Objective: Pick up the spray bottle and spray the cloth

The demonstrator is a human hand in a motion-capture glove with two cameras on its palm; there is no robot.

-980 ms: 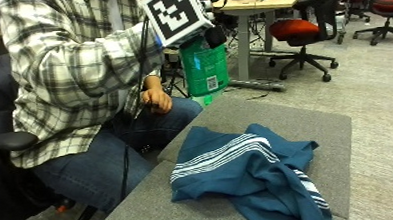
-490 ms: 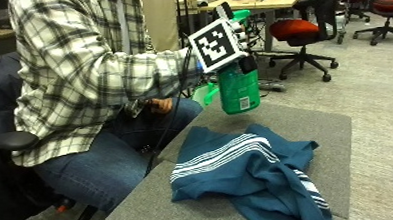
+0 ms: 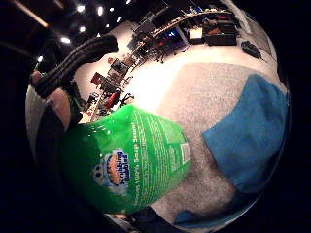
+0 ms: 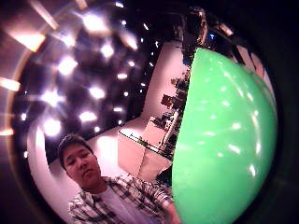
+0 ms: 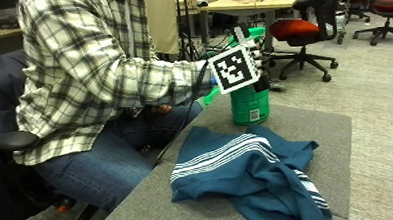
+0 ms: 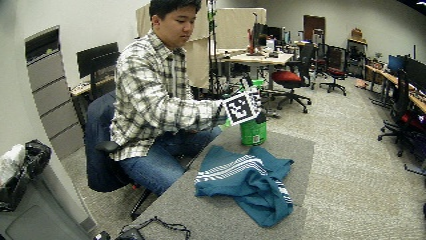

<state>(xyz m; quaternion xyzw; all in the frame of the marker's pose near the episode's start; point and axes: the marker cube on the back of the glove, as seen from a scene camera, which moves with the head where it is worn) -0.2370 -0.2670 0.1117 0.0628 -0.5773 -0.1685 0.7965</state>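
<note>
Green spray bottle (image 5: 250, 103) sat in my right hand (image 5: 260, 77), fingers curled around it; aimed poorly, spray could miss the near cloth (image 5: 253, 172).

The gloved right hand (image 5: 258, 74) carries the green spray bottle (image 5: 250, 103) out over the tabletop (image 5: 324, 134): a second ago it is held up close to the person's chest and lap, beside the tabletop's edge; half a second ago it hangs in the air above the near edge. Now the arm reaches further across, and the bottle is lower, its base at or just above the grey surface beyond the cloth (image 5: 249, 172). The outside camera's framing shifts too.
</note>
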